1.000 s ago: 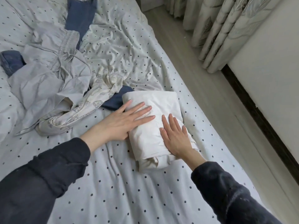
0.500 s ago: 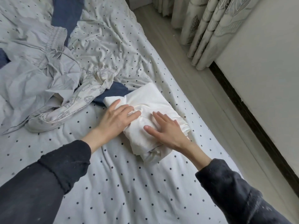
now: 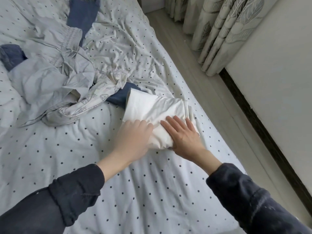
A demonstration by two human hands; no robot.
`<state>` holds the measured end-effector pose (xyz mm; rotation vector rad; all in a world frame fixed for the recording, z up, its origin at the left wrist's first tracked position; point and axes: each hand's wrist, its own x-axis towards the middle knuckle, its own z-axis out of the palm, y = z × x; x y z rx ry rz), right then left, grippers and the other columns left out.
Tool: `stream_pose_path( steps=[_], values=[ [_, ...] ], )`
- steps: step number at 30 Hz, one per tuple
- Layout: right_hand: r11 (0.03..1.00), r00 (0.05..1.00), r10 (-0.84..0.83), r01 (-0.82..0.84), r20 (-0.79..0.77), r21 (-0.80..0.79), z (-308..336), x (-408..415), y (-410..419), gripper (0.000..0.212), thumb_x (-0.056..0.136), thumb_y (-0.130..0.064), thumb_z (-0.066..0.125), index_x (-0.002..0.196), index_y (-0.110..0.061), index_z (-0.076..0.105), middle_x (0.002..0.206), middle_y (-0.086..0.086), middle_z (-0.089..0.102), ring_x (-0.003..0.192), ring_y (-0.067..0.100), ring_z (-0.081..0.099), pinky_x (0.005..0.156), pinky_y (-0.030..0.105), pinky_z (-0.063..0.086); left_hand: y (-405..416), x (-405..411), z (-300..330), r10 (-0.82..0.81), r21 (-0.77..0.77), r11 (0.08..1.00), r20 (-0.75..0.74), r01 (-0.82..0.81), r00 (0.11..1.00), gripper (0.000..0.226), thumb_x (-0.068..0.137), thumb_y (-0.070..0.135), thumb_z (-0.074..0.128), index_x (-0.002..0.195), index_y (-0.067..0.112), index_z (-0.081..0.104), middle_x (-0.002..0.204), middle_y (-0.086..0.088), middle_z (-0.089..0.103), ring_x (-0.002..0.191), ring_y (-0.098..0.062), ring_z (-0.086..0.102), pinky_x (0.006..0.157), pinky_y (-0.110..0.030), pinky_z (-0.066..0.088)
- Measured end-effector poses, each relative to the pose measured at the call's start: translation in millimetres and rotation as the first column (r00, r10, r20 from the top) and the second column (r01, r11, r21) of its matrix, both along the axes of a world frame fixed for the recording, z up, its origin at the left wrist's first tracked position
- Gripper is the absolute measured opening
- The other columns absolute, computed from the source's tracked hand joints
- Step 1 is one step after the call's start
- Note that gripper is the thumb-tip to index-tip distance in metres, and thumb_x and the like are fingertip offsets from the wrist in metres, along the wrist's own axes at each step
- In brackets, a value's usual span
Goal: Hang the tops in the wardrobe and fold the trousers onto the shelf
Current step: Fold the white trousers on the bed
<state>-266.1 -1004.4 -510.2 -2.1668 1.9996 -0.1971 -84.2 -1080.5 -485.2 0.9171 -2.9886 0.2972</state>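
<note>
Polka-dot bed [image 3: 152, 191] carries everything; landmark is the folded white trousers [image 3: 152, 112] near its right edge. Left hand [image 3: 133, 137] has fingers curled round the bundle's near-left edge, apparently to lift it. Right hand [image 3: 184, 135] lies flat on top, fingers straight, likely keeping the fold from springing open. Left of the bundle: unsorted grey garment [image 3: 50, 78], printed garment [image 3: 94, 100], navy garment [image 3: 118, 97]. No shelf in view.

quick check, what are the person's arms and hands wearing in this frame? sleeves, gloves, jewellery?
Both arms wear long dark navy, almost black sleeves of a soft knit, flecked with pale lint. The left sleeve ends in a bunched cuff, pushed up the forearm; the right sleeve stops above the wrist. The left hand and right hand are bare: no gloves, rings or watch visible.
</note>
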Motion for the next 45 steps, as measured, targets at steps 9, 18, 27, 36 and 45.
stream_pose_path(
  steps=[9,18,27,36,45],
  values=[
    [0.988,0.993,-0.120,0.119,0.005,0.097,-49,-3,4,0.113,0.054,-0.061,0.078,0.143,-0.016,0.025,0.145,0.023,0.037,0.134,0.039,0.037,0.102,0.061,0.031,-19,0,-49,-0.027,0.099,0.995,0.007,0.026,1.000,0.038,0.078,0.010,0.050,0.115,0.009,0.042,0.132,-0.025,0.052,0.121,-0.047,0.048,0.089,-0.061,0.045],
    [0.994,0.993,-0.094,0.099,0.078,-0.051,-29,-8,-8,0.060,0.056,-0.002,0.070,0.115,-0.001,0.060,0.094,0.012,0.066,0.081,0.031,0.067,0.076,0.038,0.054,-17,-18,-36,0.021,0.105,0.994,-0.082,-0.012,0.996,0.040,0.065,0.010,0.056,0.104,0.006,0.045,0.110,-0.020,0.065,0.103,-0.037,0.063,0.078,-0.048,0.054],
    [0.919,0.993,0.108,-0.117,-0.043,-0.377,98,17,-50,0.034,0.082,-0.011,0.043,0.107,-0.007,0.065,0.077,0.004,0.064,0.060,0.022,0.060,0.048,0.027,0.042,-15,22,79,0.241,-0.013,0.966,-0.329,-0.260,0.913,0.033,0.077,0.002,0.037,0.108,0.008,0.047,0.109,-0.019,0.065,0.100,-0.037,0.064,0.081,-0.044,0.055],
    [0.723,0.862,0.499,-0.469,-0.085,-0.508,201,189,-66,0.031,0.090,-0.012,0.036,0.118,-0.010,0.049,0.095,0.013,0.064,0.083,0.032,0.064,0.073,0.040,0.054,71,187,194,0.593,-0.103,0.729,-0.400,-0.677,0.699,0.045,0.074,0.005,0.036,0.117,0.009,0.048,0.113,-0.018,0.066,0.103,-0.036,0.064,0.082,-0.043,0.055],
    [0.255,0.474,0.864,-0.705,-0.172,-0.661,276,419,101,0.031,0.098,-0.016,0.030,0.120,-0.008,0.049,0.100,0.017,0.066,0.089,0.033,0.065,0.078,0.042,0.054,328,352,265,0.844,-0.223,0.198,-0.456,-0.954,0.281,0.038,0.081,0.007,0.032,0.116,0.010,0.046,0.114,-0.018,0.065,0.106,-0.036,0.063,0.083,-0.044,0.055]
  ],
)
